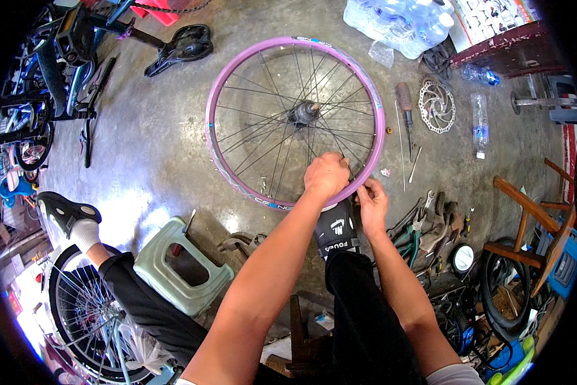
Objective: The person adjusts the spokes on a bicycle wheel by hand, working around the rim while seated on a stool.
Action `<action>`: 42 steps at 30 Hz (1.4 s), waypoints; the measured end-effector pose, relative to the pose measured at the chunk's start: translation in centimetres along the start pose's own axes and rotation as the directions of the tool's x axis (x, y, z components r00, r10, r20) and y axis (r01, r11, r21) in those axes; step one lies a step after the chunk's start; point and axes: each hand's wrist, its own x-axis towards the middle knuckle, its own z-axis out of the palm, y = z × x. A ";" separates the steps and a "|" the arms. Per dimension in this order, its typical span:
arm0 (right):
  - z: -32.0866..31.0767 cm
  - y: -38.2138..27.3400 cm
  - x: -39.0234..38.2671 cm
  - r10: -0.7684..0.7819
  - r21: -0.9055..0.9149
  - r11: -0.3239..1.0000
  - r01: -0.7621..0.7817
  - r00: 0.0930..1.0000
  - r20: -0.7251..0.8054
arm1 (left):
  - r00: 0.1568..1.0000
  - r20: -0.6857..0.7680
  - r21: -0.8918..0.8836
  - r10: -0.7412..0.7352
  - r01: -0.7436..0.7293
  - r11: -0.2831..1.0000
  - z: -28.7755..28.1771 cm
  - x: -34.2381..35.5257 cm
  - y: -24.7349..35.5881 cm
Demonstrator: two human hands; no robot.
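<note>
A bicycle wheel (pixel 216 96) with a purple rim, black spokes and a dark hub (pixel 304 113) lies tilted in front of me, bare of any tyre. My left hand (pixel 327 173) reaches inside the rim, its fingers curled closed among the spokes close to the near right edge. Just outside that edge is my right hand (pixel 372 201), thumb and fingers pinched together against the rim. Whatever small thing it may hold is hidden. The near rim sits over my black shoe (pixel 337 230).
A screwdriver (pixel 404 106), thin rods and a brake disc (pixel 437 106) lie right of the wheel. Pliers (pixel 419 224) and other tools are near my right forearm. A pale green stool (pixel 173 273) stands left, bicycles (pixel 51 70) beyond it. Bottled water packs (pixel 397 25) sit far right.
</note>
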 end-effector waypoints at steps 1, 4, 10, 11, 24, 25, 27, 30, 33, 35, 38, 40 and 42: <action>-0.1 -0.1 -0.2 -0.003 -0.017 1.000 0.003 1.000 0.008 | 1.000 -0.004 -0.003 0.001 -0.001 1.000 0.1 0.1 -0.1; 0.1 -2.7 -2.0 0.260 0.288 0.919 -0.270 0.963 0.074 | 1.000 0.010 -0.045 0.001 0.000 0.999 0.1 0.0 -0.1; 2.6 -5.6 -2.2 0.449 0.439 0.808 -0.392 0.893 -0.029 | 0.999 0.040 -0.052 -0.002 0.004 0.999 0.4 0.5 -0.7; 2.7 -5.7 -2.0 0.476 0.431 0.805 -0.407 0.877 -0.061 | 1.000 0.027 -0.032 0.016 -0.016 0.999 0.5 0.5 -0.6; 2.8 -4.5 -1.4 0.465 0.429 0.817 -0.386 0.881 -0.092 | 0.457 0.256 0.685 0.852 -0.708 0.174 -4.2 -1.5 2.3; 2.7 -4.4 -1.4 0.463 0.433 0.815 -0.386 0.883 -0.084 | 0.473 0.298 0.673 0.829 -0.720 0.168 -4.4 -0.9 2.4; 2.7 -4.5 -1.6 0.454 0.413 0.826 -0.384 0.888 -0.081 | 0.495 0.383 0.639 0.780 -0.751 0.163 -4.1 0.2 1.9; 3.1 -5.6 -1.8 0.446 0.351 0.852 -0.389 0.890 -0.095 | 0.509 0.322 0.605 0.798 -0.759 0.240 -3.8 1.2 0.9; 2.7 -5.0 -1.5 0.433 0.321 0.865 -0.386 0.897 -0.088 | 0.553 0.360 0.575 0.751 -0.766 0.288 -3.3 1.5 1.2; 2.2 -5.0 -1.4 0.425 0.313 0.868 -0.386 0.903 -0.066 | 0.577 0.385 0.558 0.720 -0.767 0.316 -3.0 1.5 1.6; 2.2 -4.8 -1.3 0.416 0.295 0.875 -0.383 0.907 -0.058 | 0.576 0.369 0.538 0.729 -0.772 0.337 -2.7 1.5 1.3; 2.3 -4.8 -1.3 0.405 0.288 0.883 -0.369 0.911 -0.073 | 0.551 0.333 0.534 0.765 -0.779 0.329 -2.6 1.6 0.8; 2.6 -5.2 -1.4 0.385 0.295 0.891 -0.345 0.919 -0.089 | 0.573 0.354 0.543 0.739 -0.769 0.336 -2.5 1.4 1.1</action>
